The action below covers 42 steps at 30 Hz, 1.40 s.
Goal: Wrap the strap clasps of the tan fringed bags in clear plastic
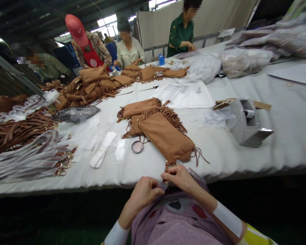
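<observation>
Head view: your right fingers (168, 176), pinched on a brown tab (166, 166); your left fingers (156, 191), curled close beside, grip unclear; brown pouch (165, 136), just beyond both, on the counter (290, 136). Risk: pouch dragged over the near edge; likely cause, a hard tug.

No text legible; white plastic sheet (186, 97) bears tiny print.

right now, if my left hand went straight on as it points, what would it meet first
Probably the right hand, near the brown pull on the tan pouch; depth is unclear, so the pull might come first.
</observation>
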Each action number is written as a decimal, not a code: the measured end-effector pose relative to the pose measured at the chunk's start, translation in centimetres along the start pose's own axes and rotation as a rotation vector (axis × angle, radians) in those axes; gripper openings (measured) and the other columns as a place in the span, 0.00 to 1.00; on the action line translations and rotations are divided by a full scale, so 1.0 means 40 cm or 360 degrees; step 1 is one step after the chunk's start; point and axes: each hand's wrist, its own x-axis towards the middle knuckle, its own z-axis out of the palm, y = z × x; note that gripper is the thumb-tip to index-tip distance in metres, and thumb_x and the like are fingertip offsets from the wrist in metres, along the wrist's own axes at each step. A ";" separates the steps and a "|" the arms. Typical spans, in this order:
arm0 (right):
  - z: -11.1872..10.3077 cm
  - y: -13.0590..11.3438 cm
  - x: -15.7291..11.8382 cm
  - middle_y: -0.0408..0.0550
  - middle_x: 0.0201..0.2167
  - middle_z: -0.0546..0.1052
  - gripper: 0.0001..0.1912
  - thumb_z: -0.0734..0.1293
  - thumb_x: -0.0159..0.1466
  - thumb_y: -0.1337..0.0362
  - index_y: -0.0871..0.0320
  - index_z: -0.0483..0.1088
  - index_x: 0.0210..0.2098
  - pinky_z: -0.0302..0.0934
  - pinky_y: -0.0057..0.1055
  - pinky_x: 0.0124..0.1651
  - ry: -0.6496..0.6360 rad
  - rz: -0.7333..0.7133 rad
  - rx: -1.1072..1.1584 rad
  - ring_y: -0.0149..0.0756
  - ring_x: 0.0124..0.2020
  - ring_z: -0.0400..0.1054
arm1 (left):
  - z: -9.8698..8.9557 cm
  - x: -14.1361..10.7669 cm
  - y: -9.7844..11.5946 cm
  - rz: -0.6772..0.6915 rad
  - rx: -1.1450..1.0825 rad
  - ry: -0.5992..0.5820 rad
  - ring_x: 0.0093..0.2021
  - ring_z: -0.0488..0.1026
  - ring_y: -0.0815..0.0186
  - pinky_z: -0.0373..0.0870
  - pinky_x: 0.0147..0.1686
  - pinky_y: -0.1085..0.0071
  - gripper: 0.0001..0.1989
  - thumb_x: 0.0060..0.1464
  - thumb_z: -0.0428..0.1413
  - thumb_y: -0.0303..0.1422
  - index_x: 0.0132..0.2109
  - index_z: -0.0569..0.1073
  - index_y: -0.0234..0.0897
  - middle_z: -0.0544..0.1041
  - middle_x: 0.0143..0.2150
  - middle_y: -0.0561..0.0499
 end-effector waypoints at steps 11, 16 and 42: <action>0.032 0.022 0.007 0.35 0.10 0.54 0.22 0.69 0.50 0.53 0.60 0.61 0.10 0.36 0.27 0.21 0.0147 0.0080 0.0206 0.23 0.17 0.45 | 0.045 0.043 -0.011 -0.0075 -0.0420 0.0196 0.21 0.57 0.73 0.51 0.23 0.74 0.13 0.45 0.57 0.38 0.23 0.72 0.32 0.64 0.17 0.58; 0.054 0.027 0.002 0.35 0.13 0.58 0.20 0.71 0.50 0.51 0.61 0.66 0.16 0.37 0.25 0.19 0.0115 0.0197 0.0681 0.22 0.16 0.46 | 0.090 0.049 -0.022 -0.0060 -0.0887 0.0326 0.23 0.57 0.73 0.53 0.24 0.74 0.16 0.49 0.54 0.43 0.25 0.70 0.33 0.64 0.20 0.57; 0.085 0.045 0.006 0.29 0.08 0.51 0.20 0.74 0.43 0.54 0.58 0.61 0.18 0.32 0.23 0.15 0.0524 0.0462 0.1273 0.18 0.11 0.39 | 0.046 0.006 -0.052 -0.0227 -0.0938 0.0022 0.21 0.56 0.74 0.49 0.23 0.74 0.20 0.42 0.59 0.47 0.24 0.70 0.31 0.65 0.19 0.56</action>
